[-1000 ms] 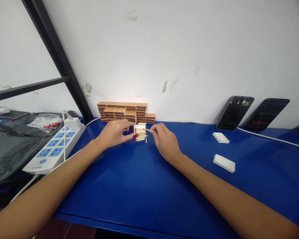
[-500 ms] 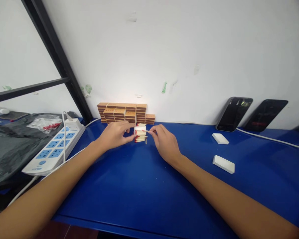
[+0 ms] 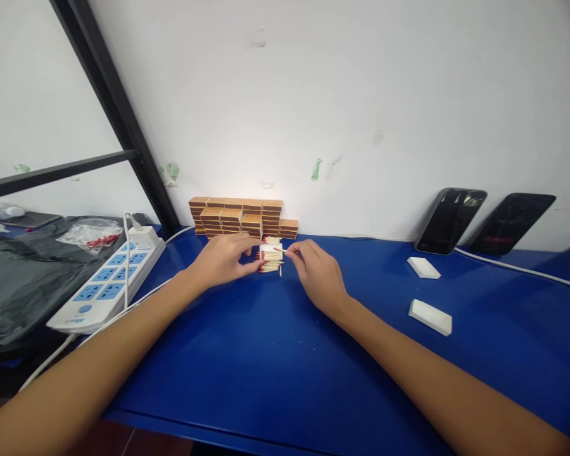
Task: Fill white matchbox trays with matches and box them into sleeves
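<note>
A small white matchbox tray point(image 3: 271, 247) holding red-tipped matches lies on the blue table in front of the stacked boxes. The thumb and forefinger of my left hand point(image 3: 225, 258) close around its left end. My right hand point(image 3: 319, 272) is just to the right, pinching the plain end of one match point(image 3: 281, 250). That match points left, its red head over the tray. Loose matches point(image 3: 270, 268) form a pile along the tray's near side, heads mostly left. More matches point(image 3: 272, 240) show at its far side.
Brown matchboxes point(image 3: 242, 214) are stacked against the wall. On the left lie a white power strip point(image 3: 107, 278), its cable and a plastic bag point(image 3: 90, 234). Two phones point(image 3: 451, 220) lean at the right, with two white blocks point(image 3: 430, 316) in front.
The whole view has shifted slightly, so everything appears a little to the right. Both hands keep nearly the same grip, with the match still held over the tray.
</note>
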Demonstrator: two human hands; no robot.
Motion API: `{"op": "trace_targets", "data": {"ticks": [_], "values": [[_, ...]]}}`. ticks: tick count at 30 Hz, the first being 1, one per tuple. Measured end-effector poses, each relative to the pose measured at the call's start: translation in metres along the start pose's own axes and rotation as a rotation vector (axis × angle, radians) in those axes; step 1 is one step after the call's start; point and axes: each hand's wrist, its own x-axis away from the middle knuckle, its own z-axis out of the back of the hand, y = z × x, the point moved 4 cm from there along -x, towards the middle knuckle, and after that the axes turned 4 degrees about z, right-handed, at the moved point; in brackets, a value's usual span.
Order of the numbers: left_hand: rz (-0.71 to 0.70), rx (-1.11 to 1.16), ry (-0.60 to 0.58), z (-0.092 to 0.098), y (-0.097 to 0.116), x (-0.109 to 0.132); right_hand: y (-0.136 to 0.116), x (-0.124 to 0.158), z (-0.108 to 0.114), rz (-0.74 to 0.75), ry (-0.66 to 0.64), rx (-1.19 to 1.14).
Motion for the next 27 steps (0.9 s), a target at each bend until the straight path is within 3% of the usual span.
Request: {"op": "trace_targets", "data": {"ticks": [27], "values": [[-0.015, 0.005, -0.03, -0.0024, 0.0044, 0.0015, 0.0034, -0.0004, -0.0045, -0.04, -0.063, 0.054]]}}
